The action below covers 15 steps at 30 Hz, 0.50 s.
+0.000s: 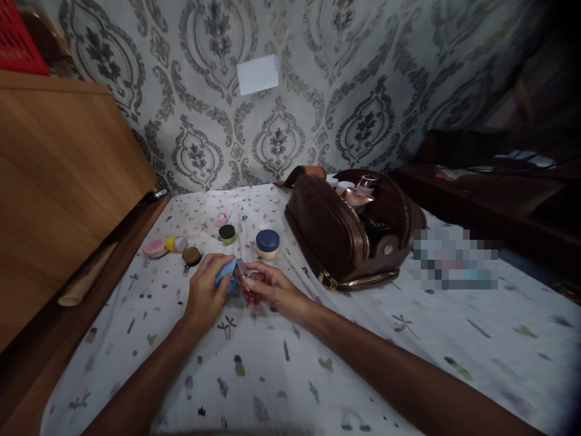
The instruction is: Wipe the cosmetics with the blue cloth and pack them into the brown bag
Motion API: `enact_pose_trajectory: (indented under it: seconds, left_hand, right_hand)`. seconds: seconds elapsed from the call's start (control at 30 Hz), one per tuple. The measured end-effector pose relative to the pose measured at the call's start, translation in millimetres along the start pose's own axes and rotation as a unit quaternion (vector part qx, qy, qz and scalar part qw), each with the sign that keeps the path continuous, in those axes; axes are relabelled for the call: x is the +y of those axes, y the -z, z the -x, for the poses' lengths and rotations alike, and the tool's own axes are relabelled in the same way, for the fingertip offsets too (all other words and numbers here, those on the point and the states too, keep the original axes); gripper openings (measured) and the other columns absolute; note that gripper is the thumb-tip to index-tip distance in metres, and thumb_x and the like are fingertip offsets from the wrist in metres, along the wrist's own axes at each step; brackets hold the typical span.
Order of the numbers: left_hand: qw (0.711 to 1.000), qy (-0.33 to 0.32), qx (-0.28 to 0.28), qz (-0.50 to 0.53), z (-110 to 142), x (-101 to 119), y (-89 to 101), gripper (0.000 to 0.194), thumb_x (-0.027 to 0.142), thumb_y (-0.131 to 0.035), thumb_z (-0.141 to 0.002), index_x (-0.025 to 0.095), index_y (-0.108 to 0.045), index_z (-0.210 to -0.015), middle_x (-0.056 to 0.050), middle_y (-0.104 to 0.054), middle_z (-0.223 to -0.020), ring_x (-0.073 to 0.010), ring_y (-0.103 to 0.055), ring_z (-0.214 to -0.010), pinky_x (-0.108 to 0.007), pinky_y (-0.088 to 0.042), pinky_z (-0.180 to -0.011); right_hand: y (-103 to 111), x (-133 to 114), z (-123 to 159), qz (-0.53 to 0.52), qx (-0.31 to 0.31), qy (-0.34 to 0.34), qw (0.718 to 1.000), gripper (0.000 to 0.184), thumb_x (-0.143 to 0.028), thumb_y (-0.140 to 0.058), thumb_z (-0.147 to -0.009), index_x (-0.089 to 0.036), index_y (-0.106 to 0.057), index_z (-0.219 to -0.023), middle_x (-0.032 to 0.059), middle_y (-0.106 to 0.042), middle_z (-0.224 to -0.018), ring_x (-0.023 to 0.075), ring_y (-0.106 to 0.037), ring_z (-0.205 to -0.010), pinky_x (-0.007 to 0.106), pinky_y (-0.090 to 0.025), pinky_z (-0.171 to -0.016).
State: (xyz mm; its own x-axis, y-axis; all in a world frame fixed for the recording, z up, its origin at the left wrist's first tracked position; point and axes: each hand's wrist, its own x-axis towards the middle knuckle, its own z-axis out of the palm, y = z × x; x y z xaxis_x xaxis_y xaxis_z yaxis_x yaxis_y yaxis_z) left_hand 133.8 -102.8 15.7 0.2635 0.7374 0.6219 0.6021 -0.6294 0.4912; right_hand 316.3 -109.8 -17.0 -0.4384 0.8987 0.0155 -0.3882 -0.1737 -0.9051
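My left hand (204,297) is closed on a blue cloth (225,272), pressed against a small red item with a silvery top end. In my right hand (284,290) is that red item (250,295), which looks like a little bottle; the fingers partly cover it. Just beyond the hands stands a cream jar with a blue lid (267,242). A small jar with a dark green lid (227,234) and a round jar with a brownish lid (191,256) are close to my left hand.
A brown cosmetics bag (327,230) gapes at the right, with several cosmetics inside. Farther left lie a pink compact (155,246), a yellow-banded bottle (176,243) and a small pink tube (222,218). A wooden cabinet (68,181) borders the patterned sheet (281,387); a papered wall rises behind.
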Motion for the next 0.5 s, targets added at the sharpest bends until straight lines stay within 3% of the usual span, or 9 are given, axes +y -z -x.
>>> enact_pose_trajectory:
  seconds: [0.17, 0.37, 0.5]
  left_hand:
    - [0.999, -0.032, 0.007, -0.007, 2, 6, -2.9, 0.022, 0.017, -0.051, -0.091, 0.021, -0.064, -0.107, -0.006, -0.07, -0.102, -0.0216, -0.065, -0.098, -0.035, -0.053, -0.088]
    - [0.993, -0.105, -0.054, 0.027, 4, 20, -3.9, 0.02, 0.015, -0.051, -0.092, 0.022, -0.062, -0.107, -0.007, -0.071, -0.1, -0.0211, -0.066, -0.094, -0.036, -0.054, -0.085]
    - [0.982, -0.153, -0.092, 0.066, 6, 29, -2.3, 0.03, 0.007, -0.051, -0.088, 0.022, -0.059, -0.113, -0.007, -0.07, -0.102, -0.0208, -0.065, -0.098, -0.035, -0.053, -0.088]
  right_hand:
    - [0, 2, -2, -0.033, -0.002, 0.009, 0.999, 0.051, -0.049, -0.08, -0.075, -0.019, -0.061, -0.112, -0.0033, -0.066, -0.069, 0.0119, -0.064, -0.055, 0.023, -0.045, -0.053]
    - [6, 4, -6, -0.111, 0.042, 0.009, 0.993, 0.053, -0.047, -0.085, -0.069, -0.02, -0.062, -0.107, -0.0025, -0.068, -0.072, 0.0125, -0.065, -0.06, 0.024, -0.048, -0.059]
    - [7, 2, -9, -0.148, 0.093, 0.009, 0.984, 0.045, -0.041, -0.088, -0.067, -0.018, -0.064, -0.098, -0.0027, -0.066, -0.074, 0.0103, -0.062, -0.063, 0.023, -0.049, -0.059]
